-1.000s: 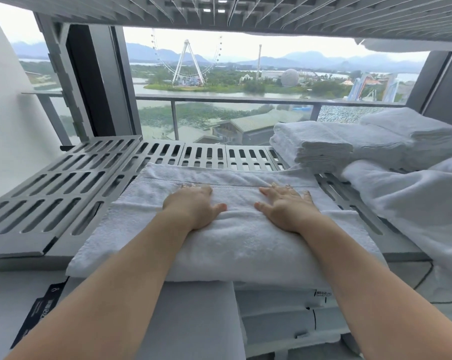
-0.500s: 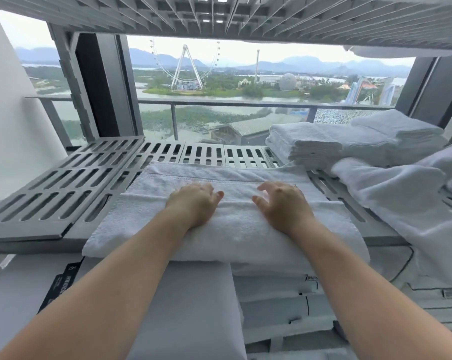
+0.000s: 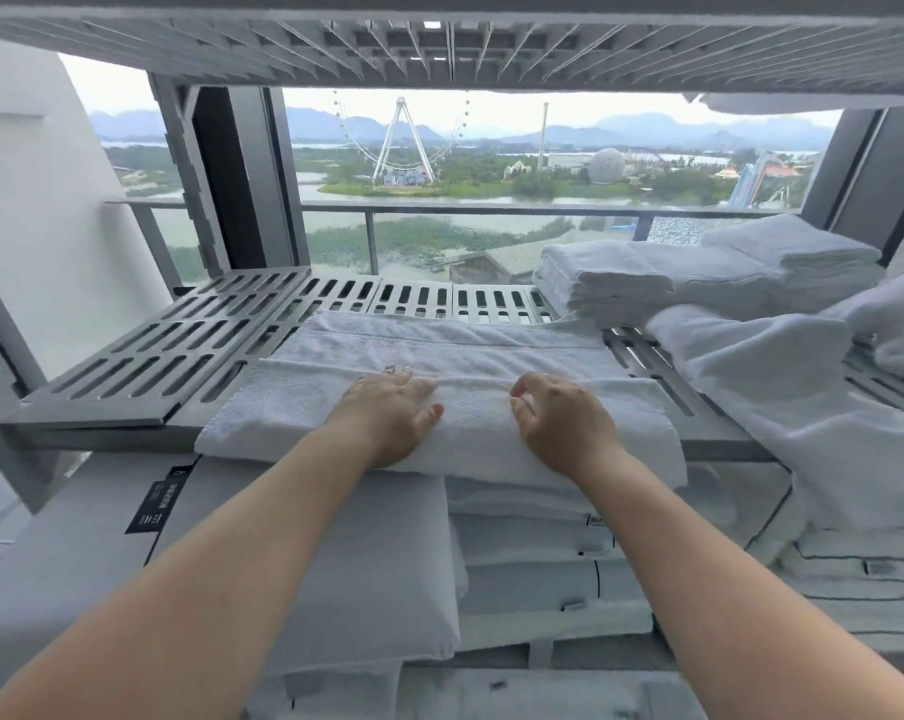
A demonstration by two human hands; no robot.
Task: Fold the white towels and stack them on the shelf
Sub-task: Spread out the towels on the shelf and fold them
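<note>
A long folded white terry towel (image 3: 470, 350) lies across the near edge of the grey slotted metal shelf (image 3: 180, 356), its upper layer ending in a straight fold line under the hands. The left hand (image 3: 393, 413) rests on it with fingers nearly straight. The right hand (image 3: 559, 418) has its fingers curled, pinching the fold. At far right the shelf carries a stack of folded white towels (image 3: 606, 283), with a loose white towel (image 3: 761, 376) nearer. A second ago both palms lay flat.
</note>
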